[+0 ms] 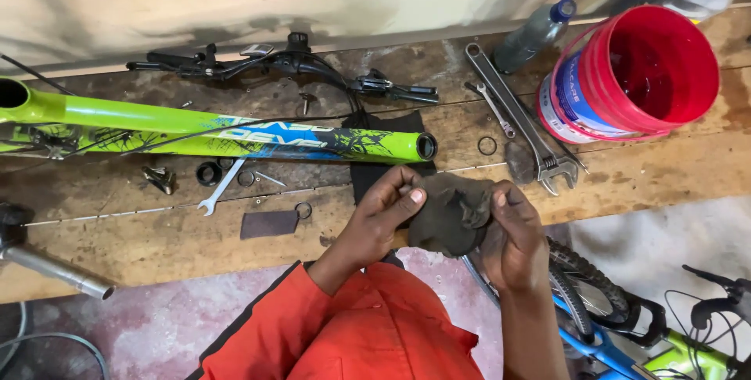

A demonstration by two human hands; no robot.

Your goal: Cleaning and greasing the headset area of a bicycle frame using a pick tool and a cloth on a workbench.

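Both hands were busy with a dark, greasy rag (447,212) held just above the near edge of the wooden bench (665,176): the left hand (383,212) pinched one edge of it between thumb and fingers, and the right hand (512,231) closed round the other side, so the soft cloth bunched into a crumpled wad between them. Whether a small part sat inside the folds could not be told. Judging by the layout, the work looked partway through: the green and blue bicycle frame (219,133) lay stripped along the bench, its open tube end bare, with loose pieces about it still unfitted, namely a black ring-shaped part (208,172), thin metal rings (486,145) and a small open-ended spanner (221,187). A long steel adjustable wrench (512,114) lay slantwise beside a glossy red plastic bucket (637,75), and black brake levers with cables (289,67) rested by the wall. The bench planks were worn, scratched and oil-stained. The orange sleeve (274,325) looked like heavy workwear.
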